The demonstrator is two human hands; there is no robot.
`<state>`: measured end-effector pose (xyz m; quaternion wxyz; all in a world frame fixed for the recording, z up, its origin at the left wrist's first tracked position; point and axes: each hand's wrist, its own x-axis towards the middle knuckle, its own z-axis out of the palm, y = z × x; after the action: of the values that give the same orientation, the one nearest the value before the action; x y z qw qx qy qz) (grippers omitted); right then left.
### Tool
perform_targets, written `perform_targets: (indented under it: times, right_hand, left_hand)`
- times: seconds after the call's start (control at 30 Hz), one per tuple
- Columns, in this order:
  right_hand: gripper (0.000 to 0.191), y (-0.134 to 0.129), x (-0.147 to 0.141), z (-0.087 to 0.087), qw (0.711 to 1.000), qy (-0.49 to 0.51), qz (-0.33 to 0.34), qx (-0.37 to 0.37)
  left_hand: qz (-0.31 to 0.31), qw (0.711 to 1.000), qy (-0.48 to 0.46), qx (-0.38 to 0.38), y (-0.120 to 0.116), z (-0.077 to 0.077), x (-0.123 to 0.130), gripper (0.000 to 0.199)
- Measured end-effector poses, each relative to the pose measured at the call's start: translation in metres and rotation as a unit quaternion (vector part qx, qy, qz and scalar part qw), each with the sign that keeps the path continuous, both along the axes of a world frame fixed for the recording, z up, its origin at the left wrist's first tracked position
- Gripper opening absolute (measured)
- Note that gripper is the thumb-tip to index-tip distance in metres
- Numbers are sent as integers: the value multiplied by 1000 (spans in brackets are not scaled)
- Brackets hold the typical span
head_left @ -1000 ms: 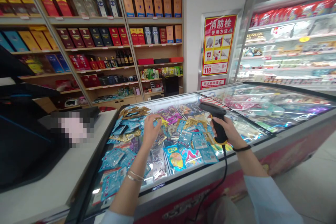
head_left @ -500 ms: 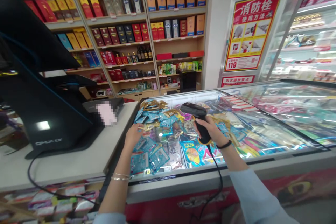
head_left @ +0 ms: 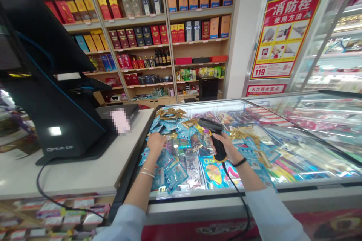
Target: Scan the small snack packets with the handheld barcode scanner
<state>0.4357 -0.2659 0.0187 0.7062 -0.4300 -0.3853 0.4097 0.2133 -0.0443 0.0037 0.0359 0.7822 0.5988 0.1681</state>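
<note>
Black scanner (head_left: pixel 212 125) partly behind right fingers (head_left: pixel 221 138)

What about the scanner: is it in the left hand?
No, the right hand grips the scanner by its handle, while the left hand is among the blue packets.

Black scanner (head_left: pixel 218 149) in right-hand fingers (head_left: pixel 218 136)

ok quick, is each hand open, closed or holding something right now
Left hand: among the packets; open or closed cannot be told.
Right hand: closed around the scanner.
</note>
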Motion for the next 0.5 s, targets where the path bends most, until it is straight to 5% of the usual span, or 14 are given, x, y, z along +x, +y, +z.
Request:
perform_targets:
  times: [0.5]
  right_hand:
    - [33, -4, -2, -2, 1000, -14, 9, 1]
  left_hand:
    - [39, 993, -88, -65, 26, -14, -4, 32]
